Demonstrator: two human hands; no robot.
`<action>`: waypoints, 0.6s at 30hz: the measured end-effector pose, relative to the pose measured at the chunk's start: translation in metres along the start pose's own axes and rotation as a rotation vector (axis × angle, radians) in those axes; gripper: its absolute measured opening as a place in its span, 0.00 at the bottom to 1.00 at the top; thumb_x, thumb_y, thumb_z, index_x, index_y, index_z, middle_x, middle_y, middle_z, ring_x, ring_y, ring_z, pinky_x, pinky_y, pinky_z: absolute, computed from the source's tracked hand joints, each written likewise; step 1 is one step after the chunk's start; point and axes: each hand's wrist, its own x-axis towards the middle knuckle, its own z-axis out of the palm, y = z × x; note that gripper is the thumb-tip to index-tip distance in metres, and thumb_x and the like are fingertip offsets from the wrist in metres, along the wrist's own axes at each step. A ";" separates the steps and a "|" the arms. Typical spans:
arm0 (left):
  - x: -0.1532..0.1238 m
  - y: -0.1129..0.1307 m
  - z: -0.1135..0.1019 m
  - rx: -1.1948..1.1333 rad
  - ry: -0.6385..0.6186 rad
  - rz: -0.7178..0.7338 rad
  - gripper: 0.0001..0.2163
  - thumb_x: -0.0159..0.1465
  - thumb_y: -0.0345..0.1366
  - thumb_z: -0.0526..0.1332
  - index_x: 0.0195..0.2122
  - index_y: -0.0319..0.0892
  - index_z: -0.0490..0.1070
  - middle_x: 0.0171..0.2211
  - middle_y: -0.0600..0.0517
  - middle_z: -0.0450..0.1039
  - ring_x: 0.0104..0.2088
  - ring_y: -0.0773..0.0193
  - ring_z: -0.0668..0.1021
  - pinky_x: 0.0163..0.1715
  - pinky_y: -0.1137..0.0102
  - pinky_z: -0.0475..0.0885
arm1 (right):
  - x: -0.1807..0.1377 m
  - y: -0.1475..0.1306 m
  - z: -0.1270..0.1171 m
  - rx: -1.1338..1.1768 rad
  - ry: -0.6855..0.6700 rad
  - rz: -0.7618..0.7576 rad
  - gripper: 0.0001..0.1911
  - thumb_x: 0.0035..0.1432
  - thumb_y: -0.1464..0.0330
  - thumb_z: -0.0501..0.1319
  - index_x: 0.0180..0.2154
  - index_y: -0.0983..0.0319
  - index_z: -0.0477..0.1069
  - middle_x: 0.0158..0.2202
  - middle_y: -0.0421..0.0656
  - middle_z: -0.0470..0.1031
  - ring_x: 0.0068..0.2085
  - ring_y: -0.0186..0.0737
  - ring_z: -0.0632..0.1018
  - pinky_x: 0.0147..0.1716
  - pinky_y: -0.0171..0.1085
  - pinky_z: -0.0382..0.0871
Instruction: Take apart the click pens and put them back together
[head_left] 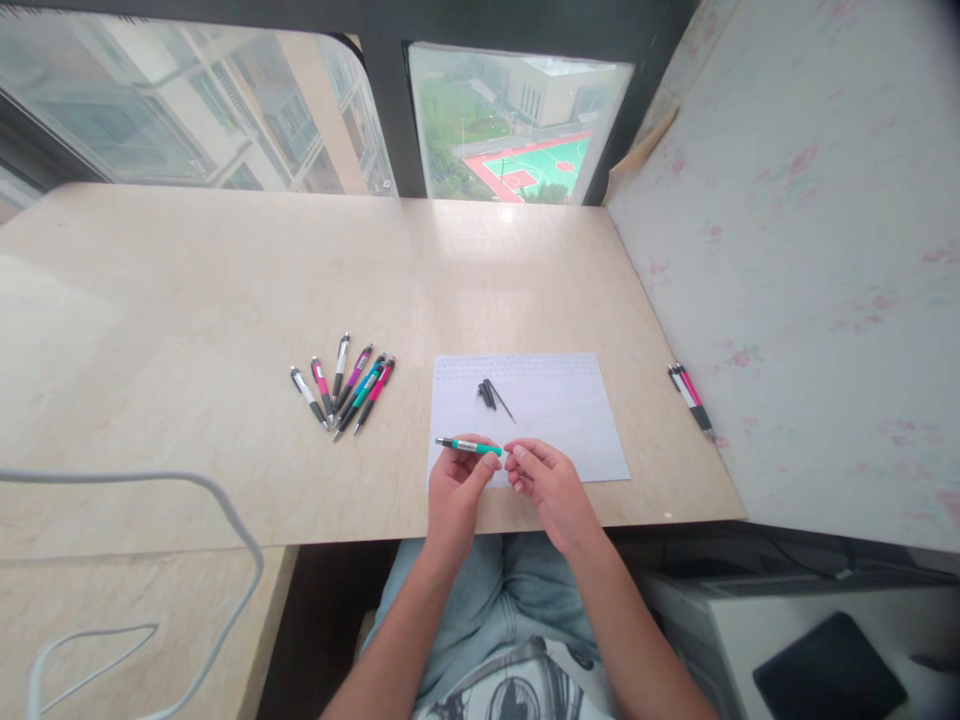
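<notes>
My left hand (454,490) is closed on a green pen barrel (466,446), which lies sideways between thumb and fingers over the near edge of a lined sheet of paper (574,420). At the barrel's right end, my right hand (553,492) has its thumb and fingertips pinched together. Whatever sits in that pinch is too small to make out. Beyond the hands, a thin dark refill (502,402) and short black pen parts (486,395) rest on the paper.
Several click pens in white, pink, purple and teal (366,388) lie in a group to the left. Two more pens (691,402) lie by the wall on the right. A grey cable (187,478) loops over the front left, and windows (517,130) border the desk's back.
</notes>
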 end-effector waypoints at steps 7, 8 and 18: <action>-0.005 0.010 0.007 0.216 0.003 0.047 0.10 0.56 0.37 0.71 0.37 0.41 0.76 0.33 0.50 0.79 0.34 0.62 0.79 0.39 0.68 0.72 | 0.000 0.002 0.002 0.125 -0.059 0.010 0.12 0.51 0.61 0.70 0.33 0.62 0.77 0.27 0.40 0.74 0.27 0.31 0.70 0.25 0.31 0.63; -0.005 0.011 0.008 0.232 0.007 0.056 0.10 0.56 0.36 0.71 0.37 0.41 0.76 0.33 0.50 0.79 0.35 0.62 0.79 0.39 0.68 0.72 | 0.000 0.002 0.002 0.137 -0.062 0.009 0.12 0.50 0.61 0.70 0.33 0.62 0.77 0.27 0.40 0.74 0.26 0.31 0.70 0.25 0.32 0.63; -0.010 0.011 0.010 0.271 0.045 0.103 0.10 0.56 0.37 0.71 0.37 0.41 0.76 0.33 0.50 0.79 0.34 0.62 0.79 0.38 0.68 0.74 | -0.003 0.007 -0.002 0.174 -0.071 -0.006 0.11 0.51 0.61 0.70 0.33 0.62 0.76 0.28 0.40 0.75 0.27 0.31 0.71 0.26 0.30 0.63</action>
